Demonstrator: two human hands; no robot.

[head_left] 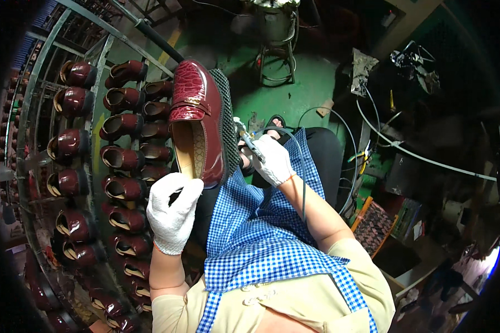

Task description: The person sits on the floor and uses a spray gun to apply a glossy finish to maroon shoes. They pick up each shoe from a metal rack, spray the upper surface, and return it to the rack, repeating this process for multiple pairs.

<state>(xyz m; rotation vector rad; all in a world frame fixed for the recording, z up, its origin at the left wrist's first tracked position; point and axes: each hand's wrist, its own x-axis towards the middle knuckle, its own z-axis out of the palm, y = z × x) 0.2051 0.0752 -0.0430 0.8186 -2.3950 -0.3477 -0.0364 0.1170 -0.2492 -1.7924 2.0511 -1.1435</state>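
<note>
A burgundy loafer [199,130] with a glossy crocodile-patterned toe points away from me, its tan insole showing. My left hand [174,208], in a white knit glove, pinches the loafer's back rim at the heel. Beside and partly under the shoe is a black textured surface [223,105]. To the right of it, my right hand [273,161], also gloved in white, is wrapped round a small metal spray gun [252,144] with a thin hose. The gun's front end points toward the shoe's side and stands apart from it. Some right fingers are hidden behind the gun.
On my left, a metal rack [36,111] holds rows of similar burgundy shoes [122,158]. A blue checked apron [261,244] covers my lap. Ahead, a metal stool [278,55] stands on the green floor [311,83]. Hoses [428,161] run along the right, near a patterned panel [375,225].
</note>
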